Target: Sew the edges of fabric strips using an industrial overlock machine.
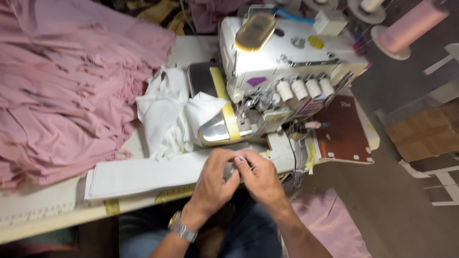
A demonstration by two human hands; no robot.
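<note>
Even, soft overhead light; faint shadows; whole picture slightly motion-blurred; mild glare on the sewing machine [287, 57].

A pale bench [57, 203] with a printed ruler along its front edge runs across the lower left of the frame. At right lies grey floor [392, 200] marked with white tape, a cardboard box [423, 131] on it.

Pink fabric pile [62, 86], white cloth strip [143, 174], cream sewing machine [282, 52].
</note>
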